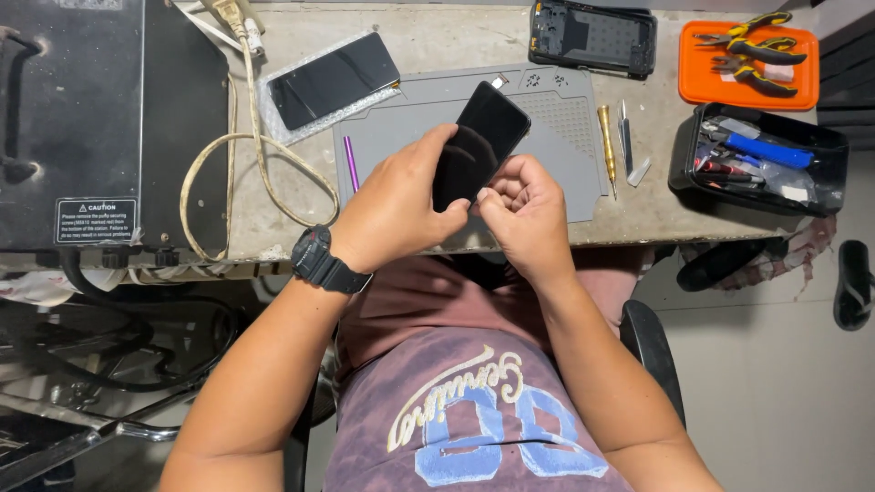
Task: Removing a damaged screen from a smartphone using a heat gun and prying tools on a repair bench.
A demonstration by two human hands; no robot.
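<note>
both forearms rise from the lap and meet above the near edge of the bench. the left hand point(396, 205), black wristwatch point(321, 260) on its wrist, wraps around the lower left side of a glossy black rectangular phone screen panel point(480, 141), thumb on its face. the right hand point(524, 211) is curled, fingertips pinching the panel's bottom edge. the panel is held tilted in the air, above the grey rubber work mat point(565, 137). on the mat lie a thin purple stick point(350, 164) and a brass-handled screwdriver point(607, 137). further back lie a second dark screen on bubble wrap point(334, 79), a black phone frame point(592, 36) and an orange tray of pliers point(747, 62).
</note>
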